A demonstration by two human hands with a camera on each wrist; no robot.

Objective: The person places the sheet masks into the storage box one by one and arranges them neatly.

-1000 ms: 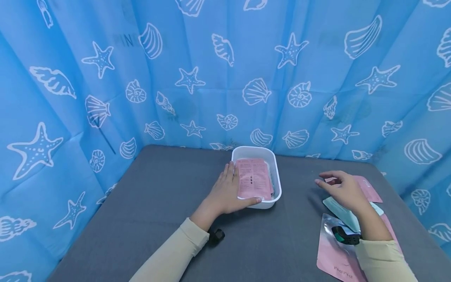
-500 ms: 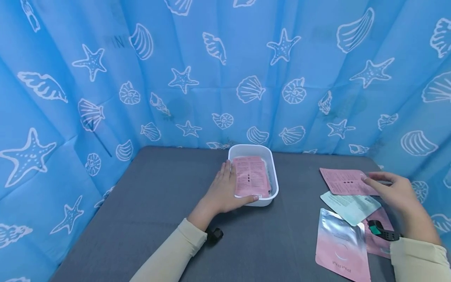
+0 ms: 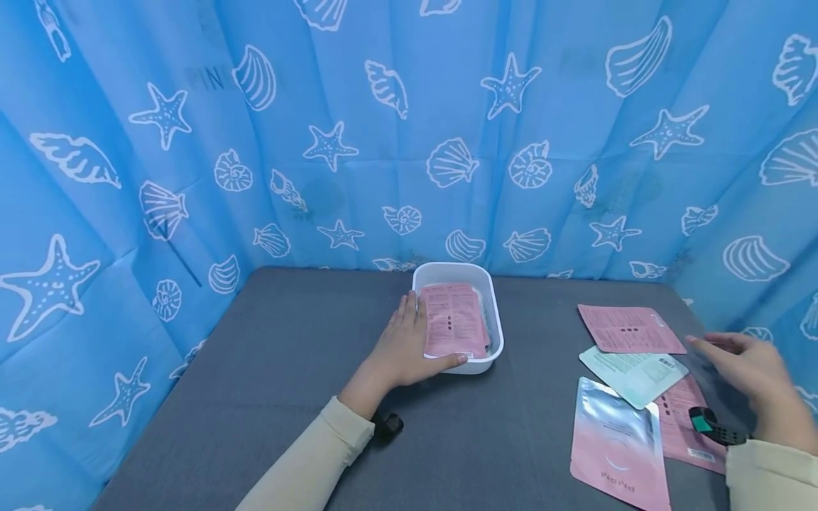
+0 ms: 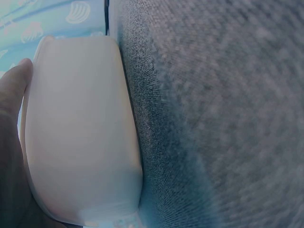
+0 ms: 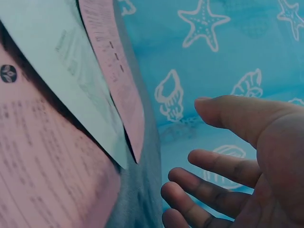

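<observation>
My left hand [image 3: 401, 348] rests on the left and near rim of a white plastic box [image 3: 497, 323], fingers laid straight along the side and thumb along the near edge. Pink flat sachets [image 3: 450, 319] lie inside it. In the left wrist view the box's smooth white wall [image 4: 83, 128] fills the middle. At the right, my right hand [image 3: 744, 365] hovers with nothing in it, fingers loosely bent, just beside a pink printed sachet [image 3: 629, 329]. A pale green sachet [image 3: 639, 376] partly covers another pink sachet [image 3: 693, 433] nearer me.
A silver-and-pink sachet [image 3: 618, 447] lies at the front right of the grey cloth-covered table [image 3: 287, 369]. A blue curtain [image 3: 383, 142] with white shells and starfish closes off the back and sides.
Half a second ago my right thumb was on the back pink sachet; the hand has since let go and drawn away right and nearer me. My left hand stays on the box.
</observation>
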